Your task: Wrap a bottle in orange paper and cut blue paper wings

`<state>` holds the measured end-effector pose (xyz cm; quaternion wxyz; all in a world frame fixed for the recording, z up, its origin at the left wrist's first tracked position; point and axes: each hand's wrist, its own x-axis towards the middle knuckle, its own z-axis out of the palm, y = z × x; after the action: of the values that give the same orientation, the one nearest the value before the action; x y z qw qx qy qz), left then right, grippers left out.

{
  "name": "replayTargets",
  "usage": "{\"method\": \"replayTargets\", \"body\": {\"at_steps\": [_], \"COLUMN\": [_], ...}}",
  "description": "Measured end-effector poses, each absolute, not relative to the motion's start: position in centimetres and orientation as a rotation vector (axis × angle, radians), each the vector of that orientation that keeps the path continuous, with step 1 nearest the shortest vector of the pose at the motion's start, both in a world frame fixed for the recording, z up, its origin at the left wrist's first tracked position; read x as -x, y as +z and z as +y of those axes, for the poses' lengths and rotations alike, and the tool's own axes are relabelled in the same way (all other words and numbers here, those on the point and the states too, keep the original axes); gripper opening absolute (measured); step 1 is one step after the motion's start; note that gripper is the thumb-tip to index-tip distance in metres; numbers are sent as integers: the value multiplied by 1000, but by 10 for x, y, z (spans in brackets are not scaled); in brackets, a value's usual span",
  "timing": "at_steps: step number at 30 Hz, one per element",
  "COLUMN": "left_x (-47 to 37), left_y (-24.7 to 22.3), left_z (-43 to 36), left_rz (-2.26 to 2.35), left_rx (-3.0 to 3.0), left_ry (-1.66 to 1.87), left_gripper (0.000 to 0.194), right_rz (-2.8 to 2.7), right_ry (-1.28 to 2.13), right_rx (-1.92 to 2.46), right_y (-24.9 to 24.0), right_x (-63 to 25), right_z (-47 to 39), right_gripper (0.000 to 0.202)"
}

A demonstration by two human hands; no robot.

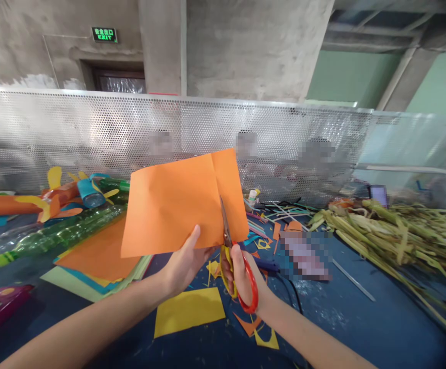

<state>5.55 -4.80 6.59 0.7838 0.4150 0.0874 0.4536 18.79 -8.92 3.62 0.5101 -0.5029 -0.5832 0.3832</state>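
Observation:
An orange sheet of paper point(172, 205) is held up over the table by my left hand point(188, 261), thumb in front and fingers behind its lower edge. My right hand point(248, 279) grips scissors point(226, 230) with one red and one yellow handle loop. Their blades point upward and lie at a line running down the right part of the sheet. Below the hands a yellow paper rectangle point(190, 311) lies flat, with a yellow offcut point(266, 338) and an orange offcut point(248, 323) to its right.
Stacked coloured paper point(100, 251) and a green plastic bottle point(61, 230) lie left. Decorated bottles point(65, 195) stand behind them. Dry husks point(395, 230) pile up at the right, beyond a loose straw point(353, 279). A perforated metal screen point(215, 125) borders the table's far side.

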Motion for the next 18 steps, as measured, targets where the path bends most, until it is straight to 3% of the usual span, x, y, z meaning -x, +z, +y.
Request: {"method": "replayTargets", "body": {"at_steps": [18], "left_x": [-56], "left_y": [66], "left_z": [-47], "left_rz": [268], "left_rx": [-941], "left_ry": [1033], "left_gripper": [49], "right_rz": [-1315], "right_ry": [1009], "right_rx": [1250], "right_y": [41], "right_x": [-185], "right_z": [-91], "right_gripper": [49]}}
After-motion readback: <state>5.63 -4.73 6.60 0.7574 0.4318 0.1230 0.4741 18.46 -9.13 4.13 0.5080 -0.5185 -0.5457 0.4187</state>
